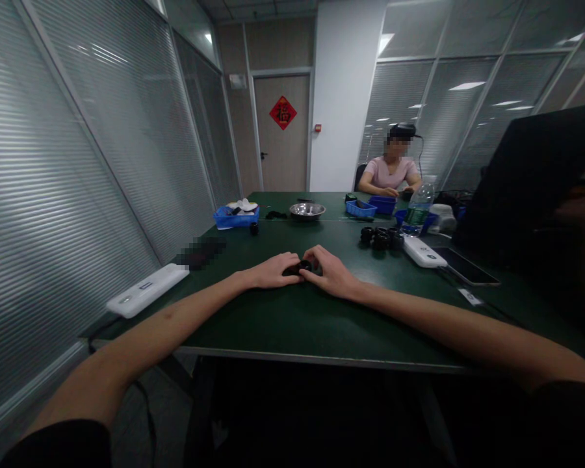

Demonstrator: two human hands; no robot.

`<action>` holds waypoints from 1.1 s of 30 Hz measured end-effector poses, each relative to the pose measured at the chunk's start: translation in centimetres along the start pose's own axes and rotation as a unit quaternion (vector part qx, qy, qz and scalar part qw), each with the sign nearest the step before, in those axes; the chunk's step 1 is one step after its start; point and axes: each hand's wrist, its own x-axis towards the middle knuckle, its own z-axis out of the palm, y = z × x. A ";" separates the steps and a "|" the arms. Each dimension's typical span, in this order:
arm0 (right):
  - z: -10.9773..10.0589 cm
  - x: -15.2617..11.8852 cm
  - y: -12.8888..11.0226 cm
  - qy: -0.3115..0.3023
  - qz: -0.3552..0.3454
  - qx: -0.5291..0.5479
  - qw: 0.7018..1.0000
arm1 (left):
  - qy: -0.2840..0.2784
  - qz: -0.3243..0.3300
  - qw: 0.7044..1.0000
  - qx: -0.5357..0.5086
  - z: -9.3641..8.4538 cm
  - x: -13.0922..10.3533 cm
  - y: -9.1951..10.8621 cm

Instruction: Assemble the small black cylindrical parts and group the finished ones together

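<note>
Black rounded part sits between the bare hands, over the dark green table; the left hand curls fingers and thumb closed about its left side; the right hand pinches its right side, thumb and bent fingers drawn close; rightward cluster black cylindrical pieces, near a clear plastic bottle; farther back rests a shiny round metal bowl.

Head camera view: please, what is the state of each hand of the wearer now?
Left hand: closed, fingers and thumb on a small black part.
Right hand: closed, apparently on the same part.
</note>
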 end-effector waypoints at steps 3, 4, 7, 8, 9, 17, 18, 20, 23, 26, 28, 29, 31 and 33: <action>-0.1 0.0 -0.1 -0.006 -0.013 0.008 1.000 | 0.002 -0.004 1.000 -0.007 -0.1 -0.1 0.1; -0.1 0.0 -0.2 -0.008 -0.016 0.011 1.000 | 0.002 -0.006 1.000 -0.010 -0.1 -0.2 0.2; -0.2 -0.1 -0.3 -0.012 -0.022 0.017 1.000 | 0.001 -0.011 1.000 -0.011 -0.2 -0.2 0.2; -0.2 -0.1 -0.3 -0.013 -0.022 0.018 0.999 | 0.001 -0.012 1.000 -0.010 -0.2 -0.2 0.2; -0.2 -0.1 -0.4 -0.014 -0.022 0.019 0.999 | 0.001 -0.012 1.000 -0.009 -0.1 -0.2 0.2; -0.5 -0.1 -0.7 -0.029 -0.043 0.015 0.999 | 0.005 -0.007 1.000 -0.008 0.2 -0.1 -0.3; -0.6 -0.1 -0.8 -0.030 -0.042 0.015 0.999 | 0.005 -0.007 1.000 -0.008 0.2 -0.2 -0.3; -0.6 -0.1 -0.8 -0.035 -0.037 0.016 0.999 | 0.004 -0.008 1.000 -0.007 0.2 -0.2 -0.3; -0.5 -0.1 -0.7 -0.042 -0.030 0.017 0.998 | 0.002 -0.008 1.000 -0.008 0.2 -0.2 -0.2; -0.4 -0.1 -0.5 -0.050 -0.034 0.012 0.998 | 0.000 -0.007 1.000 -0.009 0.1 -0.2 -0.1; -0.3 -0.1 -0.5 -0.052 -0.042 0.006 0.998 | 0.001 -0.006 1.000 -0.004 0.0 -0.2 0.0; -0.3 -0.2 -0.5 -0.053 -0.046 0.003 0.998 | 0.001 -0.006 1.000 -0.003 0.0 -0.2 0.0; -0.4 -0.2 -0.6 -0.057 -0.051 0.000 0.997 | 0.001 -0.005 1.000 -0.002 0.0 -0.2 0.0; -0.4 -0.2 -0.8 -0.060 -0.054 0.000 0.997 | 0.002 -0.005 1.000 0.000 0.0 -0.2 0.0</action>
